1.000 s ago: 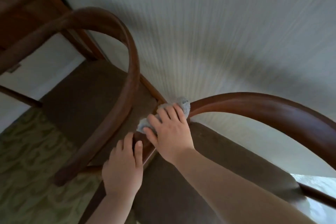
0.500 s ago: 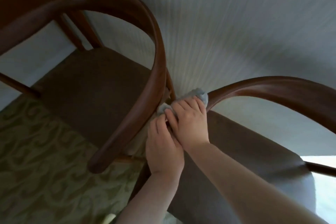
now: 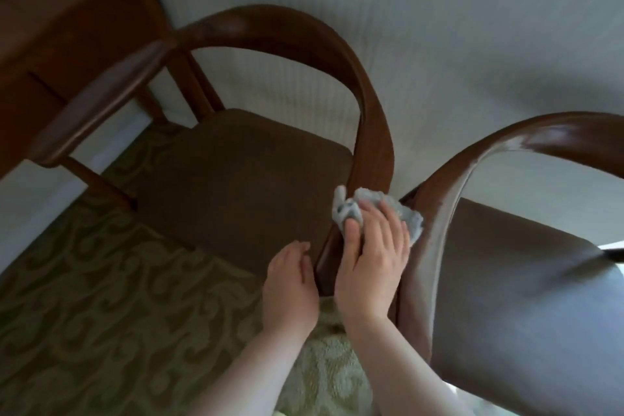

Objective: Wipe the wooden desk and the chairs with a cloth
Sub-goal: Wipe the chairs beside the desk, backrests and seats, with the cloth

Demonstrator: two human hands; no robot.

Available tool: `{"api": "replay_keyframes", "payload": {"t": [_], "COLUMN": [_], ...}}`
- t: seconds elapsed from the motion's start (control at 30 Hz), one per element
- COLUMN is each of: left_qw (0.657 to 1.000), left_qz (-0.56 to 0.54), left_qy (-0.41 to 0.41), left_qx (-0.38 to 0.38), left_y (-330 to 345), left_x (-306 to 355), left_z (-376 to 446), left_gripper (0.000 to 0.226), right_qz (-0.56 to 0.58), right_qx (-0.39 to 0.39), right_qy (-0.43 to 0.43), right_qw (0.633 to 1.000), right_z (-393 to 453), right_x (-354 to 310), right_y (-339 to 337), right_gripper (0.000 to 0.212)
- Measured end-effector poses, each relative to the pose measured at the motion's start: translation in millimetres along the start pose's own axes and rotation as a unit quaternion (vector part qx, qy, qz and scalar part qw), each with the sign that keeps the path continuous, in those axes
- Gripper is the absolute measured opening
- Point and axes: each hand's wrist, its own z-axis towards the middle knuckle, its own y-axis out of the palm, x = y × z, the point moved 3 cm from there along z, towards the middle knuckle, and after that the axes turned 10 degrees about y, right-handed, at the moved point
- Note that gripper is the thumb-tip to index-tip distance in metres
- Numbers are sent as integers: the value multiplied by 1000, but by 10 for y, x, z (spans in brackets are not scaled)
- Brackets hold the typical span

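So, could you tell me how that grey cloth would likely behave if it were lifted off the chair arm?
The grey cloth looks soft and floppy: it lies bunched and creased under the right hand, moulded over the left chair's arm. It would probably sag and hang rather than hold shape. Being small and thin, it is likely light.

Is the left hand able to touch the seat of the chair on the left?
Probably yes. The left hand hangs open beside the chair's armrest, and the brown seat lies bare just past it.
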Motion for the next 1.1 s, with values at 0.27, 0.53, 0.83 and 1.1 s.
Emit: {"api": "replay_keyframes", "payload": {"t": [0.27,0.53,0.83,1.1], "left_qw": [979,985,979,991], "left_qz": [-189,-163,-189,-82], "left_qy": [-58,3,1,-81], "left_qx": [-50,-60,-73,-73], "left_y": [-85,-115,177,398], "left_x": [-103,218,558,760], "left_z": [80,296,602,949], "left_gripper": [26,38,42,38], "right_qz": [-151,-153,-174,-163], "right_qx": [-156,-176,-243,-274], "right_qy": [-100,11,-16,-43], "right_qw": [971,972,954,947], "right_z": [-417,16,585,1285], "right_x": [36,-20,145,235], "right_y": [117,244,288,406], "right_gripper": [37,55,55,54]}}
